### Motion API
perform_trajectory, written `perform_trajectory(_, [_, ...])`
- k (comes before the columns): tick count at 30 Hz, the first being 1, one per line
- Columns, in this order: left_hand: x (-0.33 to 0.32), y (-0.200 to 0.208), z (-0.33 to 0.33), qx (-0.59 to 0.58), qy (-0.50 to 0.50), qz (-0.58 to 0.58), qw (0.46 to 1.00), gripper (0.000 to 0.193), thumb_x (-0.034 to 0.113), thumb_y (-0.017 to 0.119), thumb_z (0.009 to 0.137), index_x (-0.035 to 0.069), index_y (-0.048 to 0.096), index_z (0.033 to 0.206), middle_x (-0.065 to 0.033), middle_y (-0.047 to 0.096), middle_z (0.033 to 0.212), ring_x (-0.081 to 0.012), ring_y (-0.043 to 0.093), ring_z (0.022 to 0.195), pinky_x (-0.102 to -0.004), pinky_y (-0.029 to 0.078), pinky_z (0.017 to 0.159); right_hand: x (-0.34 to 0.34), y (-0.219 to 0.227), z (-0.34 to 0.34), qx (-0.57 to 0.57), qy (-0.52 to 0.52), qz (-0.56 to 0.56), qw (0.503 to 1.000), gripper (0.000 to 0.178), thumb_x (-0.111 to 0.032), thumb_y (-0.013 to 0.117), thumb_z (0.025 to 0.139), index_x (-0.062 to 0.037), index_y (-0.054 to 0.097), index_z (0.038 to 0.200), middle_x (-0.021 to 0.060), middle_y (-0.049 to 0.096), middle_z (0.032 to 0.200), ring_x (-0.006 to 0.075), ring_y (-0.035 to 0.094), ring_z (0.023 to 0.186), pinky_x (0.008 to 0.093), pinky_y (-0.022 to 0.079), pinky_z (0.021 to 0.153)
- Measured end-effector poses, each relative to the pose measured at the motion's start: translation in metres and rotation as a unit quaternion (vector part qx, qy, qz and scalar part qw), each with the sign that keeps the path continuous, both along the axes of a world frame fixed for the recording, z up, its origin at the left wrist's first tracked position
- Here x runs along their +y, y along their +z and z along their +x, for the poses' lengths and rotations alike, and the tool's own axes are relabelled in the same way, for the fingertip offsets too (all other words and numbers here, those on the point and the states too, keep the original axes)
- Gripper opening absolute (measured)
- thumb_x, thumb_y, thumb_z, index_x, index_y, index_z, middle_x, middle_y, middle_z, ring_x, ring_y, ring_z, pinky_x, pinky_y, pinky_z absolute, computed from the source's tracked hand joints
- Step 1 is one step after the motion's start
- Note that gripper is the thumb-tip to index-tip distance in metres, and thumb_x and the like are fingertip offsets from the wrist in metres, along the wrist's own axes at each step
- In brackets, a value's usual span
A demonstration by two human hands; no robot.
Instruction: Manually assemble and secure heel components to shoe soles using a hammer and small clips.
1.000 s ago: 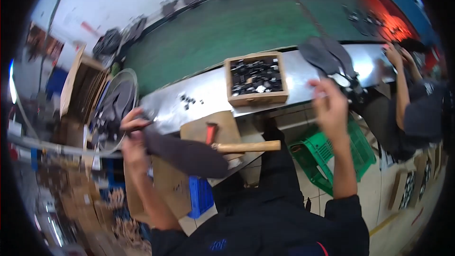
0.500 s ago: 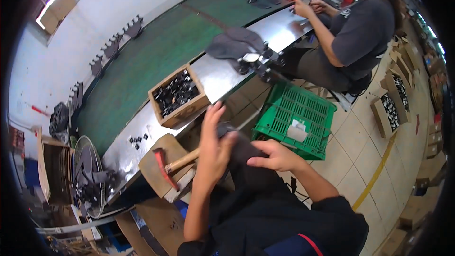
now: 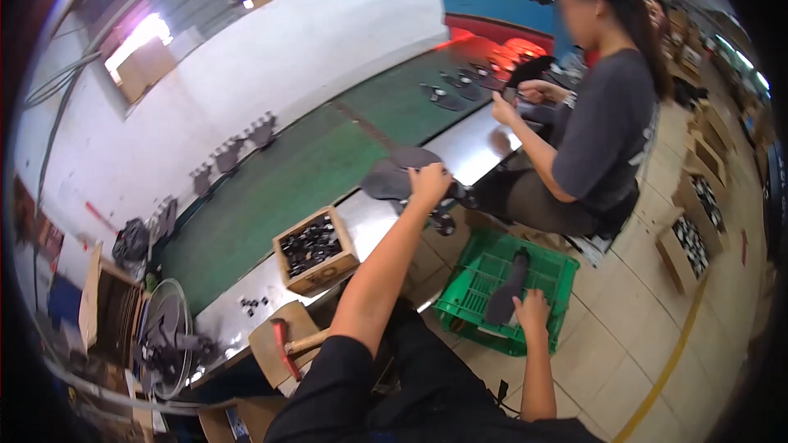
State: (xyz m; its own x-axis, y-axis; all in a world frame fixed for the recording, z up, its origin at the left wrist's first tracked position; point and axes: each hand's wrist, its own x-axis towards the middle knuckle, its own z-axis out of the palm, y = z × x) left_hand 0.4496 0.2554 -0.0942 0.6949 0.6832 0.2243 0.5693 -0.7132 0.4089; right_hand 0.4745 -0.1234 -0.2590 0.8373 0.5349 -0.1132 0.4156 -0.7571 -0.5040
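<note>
My left hand [image 3: 431,184] reaches forward to a pile of dark grey sandal soles [image 3: 386,181] on the metal edge of the bench. Its fingers curl over the pile's right side, beside black straps with shiny fittings; what lies under the fingers is partly hidden. At lower right, my right hand [image 3: 532,312] has its thumb and fingers at the edge of a dark grey sandal sole [image 3: 505,299]. That sole lies along the top of a green plastic crate [image 3: 562,279], its narrow end pointing away from me.
A wooden box [image 3: 324,273] of small black parts stands on the bench, near a red-headed hammer [image 3: 284,344]. Across the green belt [image 3: 312,160], soles lean on the wall. A co-worker [image 3: 603,127] sits at right, handling a dark piece. Cartons [image 3: 685,250] line the tiled floor.
My hands were together over my lap around a dark piece. The left has moved forward to the pile; the right has moved over the crate, where a sole now lies. The view has tilted up.
</note>
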Motion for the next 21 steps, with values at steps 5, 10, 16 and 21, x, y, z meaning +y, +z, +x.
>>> perform_trajectory(5, [0.000, 0.010, 0.008, -0.098, -0.028, 0.170, 0.980, 0.020, 0.022, 0.064, 0.084, 0.004, 0.070, 0.082, -0.0169, 0.070, 0.080, -0.0364, 0.068, 0.085, -0.0627, 0.027, 0.111, 0.013, 0.059, -0.044, 0.028, 0.028, 0.110, 0.993, 0.038, -0.026, 0.059, 0.099, -0.0007, 0.057, 0.126, 0.0196, 0.050, 0.139, 0.0398, 0.052, 0.123, 0.0550, 0.039, 0.103])
perform_trajectory(10, [-0.046, 0.170, -0.087, -0.188, -0.144, 0.102, 0.966, 0.015, 0.012, 0.063, 0.082, 0.001, 0.065, 0.092, -0.0175, 0.068, 0.080, -0.0376, 0.066, 0.085, -0.0541, 0.043, 0.103, 0.052, 0.106, -0.096, -0.073, 0.223, 0.268, 0.934, 0.034, -0.021, 0.058, 0.100, -0.0011, 0.057, 0.127, 0.0187, 0.059, 0.129, 0.0394, 0.055, 0.117, 0.0469, 0.041, 0.102])
perform_trajectory(16, [-0.097, 0.274, -0.307, -0.213, 0.055, 0.453, 0.864, 0.027, -0.005, 0.057, 0.088, 0.000, 0.059, 0.114, -0.0183, 0.065, 0.104, -0.0349, 0.065, 0.087, -0.0430, 0.054, 0.079, 0.160, 0.197, -0.224, -0.172, 0.556, 0.379, 0.720, 0.050, -0.032, 0.068, 0.091, -0.0023, 0.057, 0.128, 0.0153, 0.063, 0.120, 0.0302, 0.058, 0.114, 0.0436, 0.043, 0.098])
perform_trajectory(21, [-0.098, 0.255, -0.440, -0.357, 0.210, 0.410, 0.813, 0.017, 0.000, 0.053, 0.098, 0.001, 0.059, 0.115, -0.0134, 0.067, 0.109, -0.0250, 0.066, 0.103, -0.0378, 0.048, 0.097, 0.191, 0.172, -0.262, -0.202, 0.666, 0.174, 0.697, 0.051, -0.049, 0.062, 0.092, -0.0050, 0.058, 0.116, 0.0097, 0.064, 0.075, 0.0301, 0.066, 0.067, 0.0396, 0.054, 0.062])
